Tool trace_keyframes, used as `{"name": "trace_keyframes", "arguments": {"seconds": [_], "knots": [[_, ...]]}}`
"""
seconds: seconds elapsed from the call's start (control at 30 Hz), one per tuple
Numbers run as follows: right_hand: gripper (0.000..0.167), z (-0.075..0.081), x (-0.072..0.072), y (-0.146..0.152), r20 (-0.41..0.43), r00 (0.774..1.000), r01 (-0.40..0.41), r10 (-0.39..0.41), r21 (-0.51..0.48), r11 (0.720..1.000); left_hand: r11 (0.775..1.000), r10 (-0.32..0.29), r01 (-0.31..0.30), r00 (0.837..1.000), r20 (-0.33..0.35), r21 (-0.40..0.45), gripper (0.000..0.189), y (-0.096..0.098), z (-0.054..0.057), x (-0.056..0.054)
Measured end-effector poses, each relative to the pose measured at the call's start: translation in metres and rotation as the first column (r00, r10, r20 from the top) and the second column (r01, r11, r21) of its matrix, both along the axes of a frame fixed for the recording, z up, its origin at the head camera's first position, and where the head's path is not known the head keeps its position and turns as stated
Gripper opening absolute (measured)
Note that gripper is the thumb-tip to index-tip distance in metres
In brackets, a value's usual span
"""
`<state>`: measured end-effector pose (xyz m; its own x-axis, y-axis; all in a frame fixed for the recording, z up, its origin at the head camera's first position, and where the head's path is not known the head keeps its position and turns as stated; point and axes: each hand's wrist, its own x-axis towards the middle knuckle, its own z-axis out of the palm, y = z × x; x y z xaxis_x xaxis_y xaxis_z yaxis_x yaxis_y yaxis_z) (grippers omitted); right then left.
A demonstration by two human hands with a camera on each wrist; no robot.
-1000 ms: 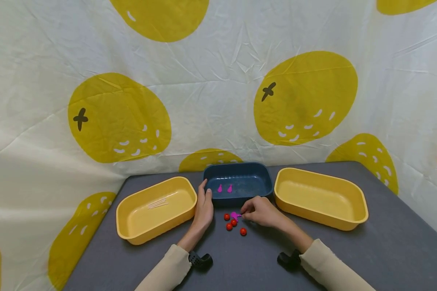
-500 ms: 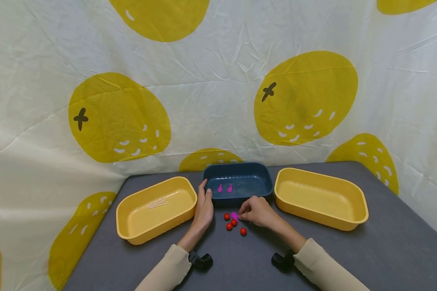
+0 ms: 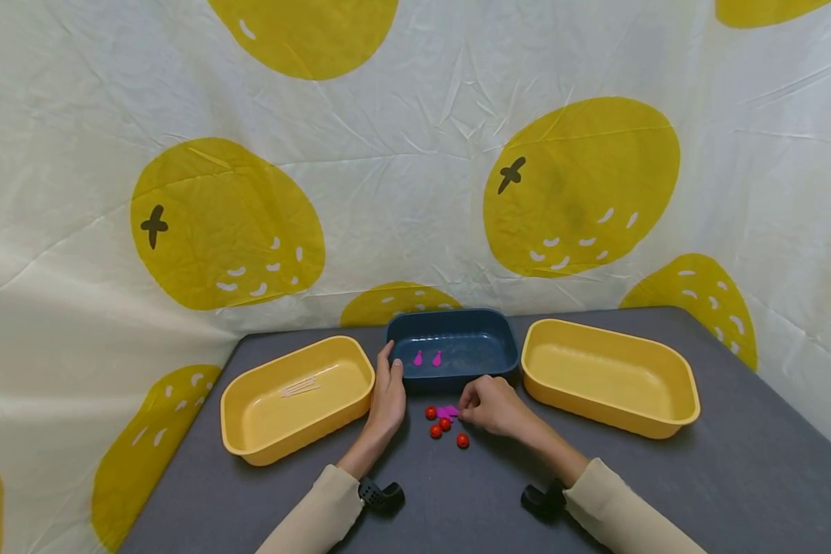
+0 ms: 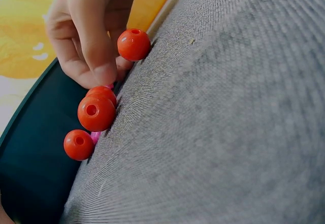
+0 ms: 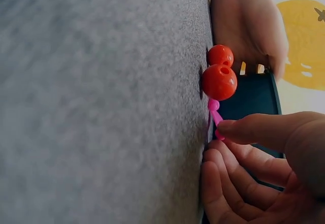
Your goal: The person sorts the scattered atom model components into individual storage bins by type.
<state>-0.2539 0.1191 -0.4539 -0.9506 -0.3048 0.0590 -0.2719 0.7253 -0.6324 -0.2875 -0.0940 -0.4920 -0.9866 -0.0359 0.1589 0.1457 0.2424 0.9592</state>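
Several round red beads (image 3: 462,441) with holes lie on the grey table in front of a dark blue tray (image 3: 450,382). Small pink plastic pegs (image 3: 447,412) lie among them. My right hand (image 3: 493,403) pinches the end of one pink peg (image 5: 216,116) between thumb and forefinger, low against the table; part of it is hidden by the fingertips. Two more pink pegs (image 3: 437,358) are inside the blue tray. With fingers fairly straight, my left hand (image 3: 386,398) rests against the tray's near left corner.
At the left, a yellow tray (image 3: 249,438) contains several thin pale sticks (image 3: 300,387). Another yellow tray (image 3: 616,413) stands at the right, close to the blue one. A fruit-patterned cloth (image 3: 402,192) hangs behind the table.
My right hand moved slightly left toward the beads, then back a little right. The pink pegs beside the beads now lie differently, spread more sideways. My left hand has stayed put.
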Motion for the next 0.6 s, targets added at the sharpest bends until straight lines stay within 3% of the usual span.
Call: {"name": "trace_keyframes", "arguments": {"seconds": [0.3,0.6], "knots": [[0.004,0.001,0.001,0.012,0.019,1.0,-0.022,0.023,-0.033,0.999,1.0,-0.003,0.003,1.0,-0.022,0.001,0.055,0.0,0.0,0.001],[0.004,-0.002,-0.003,0.028,0.085,0.992,-0.077,0.095,-0.191,0.979,1.0,-0.01,0.011,0.999,-0.047,0.016,0.055,0.0,-0.001,0.003]]}}
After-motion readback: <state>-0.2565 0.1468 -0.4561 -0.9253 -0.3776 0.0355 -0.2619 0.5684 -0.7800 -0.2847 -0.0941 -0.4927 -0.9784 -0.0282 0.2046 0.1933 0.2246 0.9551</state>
